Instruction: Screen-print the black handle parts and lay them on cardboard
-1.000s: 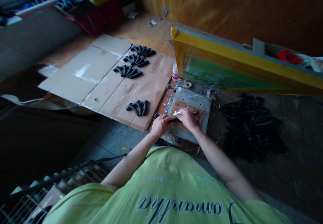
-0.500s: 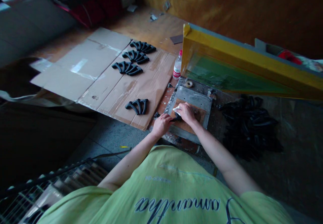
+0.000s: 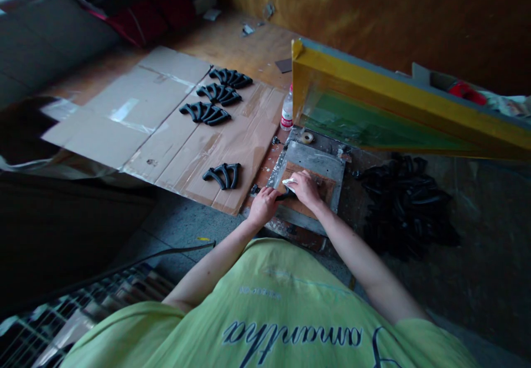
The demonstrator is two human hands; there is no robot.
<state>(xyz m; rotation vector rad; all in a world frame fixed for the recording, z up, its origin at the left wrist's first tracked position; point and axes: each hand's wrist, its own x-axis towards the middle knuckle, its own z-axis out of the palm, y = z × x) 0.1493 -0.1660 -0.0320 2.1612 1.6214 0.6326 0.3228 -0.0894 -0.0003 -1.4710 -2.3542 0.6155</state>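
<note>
My left hand [image 3: 263,206] pinches a black curved plastic part [image 3: 284,196], which lies over a brown board [image 3: 327,188] set in a grey metal plate [image 3: 315,160]. My right hand [image 3: 305,188] presses a white cloth [image 3: 289,184] against that part, and the cloth's far side is hidden under my fingers. Much of the part is covered by my hands. Both hands sit just in front of the raised yellow screen-printing frame [image 3: 373,94], which has green mesh [image 3: 344,114].
A plastic bottle [image 3: 286,110] stands next to the plate. Flattened cardboard [image 3: 141,130] on the wooden bench [image 3: 249,44] carries several groups of black curved parts [image 3: 219,175]. A heap of black parts [image 3: 404,207] lies to the right. A wire rack [image 3: 83,318] sits at lower left.
My right hand and the white cloth have shifted slightly over the black part. My left hand stays in nearly the same place, and the whole view has drifted a little.
</note>
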